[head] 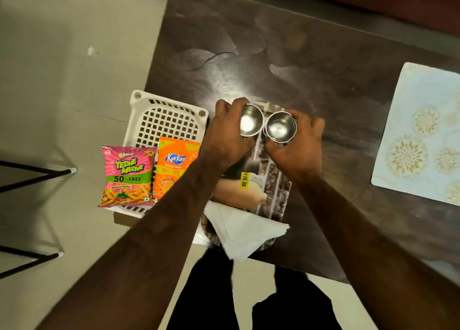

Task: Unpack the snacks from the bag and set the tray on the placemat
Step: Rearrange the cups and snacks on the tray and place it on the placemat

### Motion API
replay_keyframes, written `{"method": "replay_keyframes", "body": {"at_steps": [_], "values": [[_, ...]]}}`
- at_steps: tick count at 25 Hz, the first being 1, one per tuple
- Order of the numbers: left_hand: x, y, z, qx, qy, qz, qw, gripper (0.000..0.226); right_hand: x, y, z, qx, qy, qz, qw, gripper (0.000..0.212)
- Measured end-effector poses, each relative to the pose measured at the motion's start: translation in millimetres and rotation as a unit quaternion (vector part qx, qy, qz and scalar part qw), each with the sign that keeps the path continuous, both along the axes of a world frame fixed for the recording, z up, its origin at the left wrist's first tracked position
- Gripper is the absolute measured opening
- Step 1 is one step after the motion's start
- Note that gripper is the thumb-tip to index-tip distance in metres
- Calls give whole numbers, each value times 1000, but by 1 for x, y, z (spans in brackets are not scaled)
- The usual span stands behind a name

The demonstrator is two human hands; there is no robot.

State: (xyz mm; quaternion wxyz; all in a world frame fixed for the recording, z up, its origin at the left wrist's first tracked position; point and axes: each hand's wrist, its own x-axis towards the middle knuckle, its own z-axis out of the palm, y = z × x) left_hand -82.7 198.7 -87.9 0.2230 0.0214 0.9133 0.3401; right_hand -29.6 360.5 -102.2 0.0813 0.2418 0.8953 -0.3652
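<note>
My left hand [225, 133] grips a small steel cup [250, 122], and my right hand [298, 145] grips a second steel cup [281, 127]. The two cups are side by side above a printed tray [272, 180] with a yellow price sticker. A folded white napkin [246, 230] lies on the tray's near end. A pink Tedhe Medhe snack packet [127, 176] and an orange Kurkure packet [174, 166] lie on a white perforated basket [161, 120] at the table's left edge. The pale patterned placemat [420, 133] lies far right.
The dark wooden table [286, 56] extends away from me beyond the tray. Black metal legs [32, 175] stand on the grey floor to the left. My dark trousers show below the table's near edge.
</note>
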Motion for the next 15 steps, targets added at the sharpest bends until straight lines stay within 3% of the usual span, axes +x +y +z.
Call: {"method": "replay_keyframes", "body": {"at_steps": [5, 15], "values": [[0, 10, -20, -51, 28, -21, 998, 82, 4, 7, -8, -12, 22, -1, 1000, 75], [0, 7, -24, -70, 42, -44, 996, 85, 13, 9, -9, 37, 25, 15, 999, 79]]}}
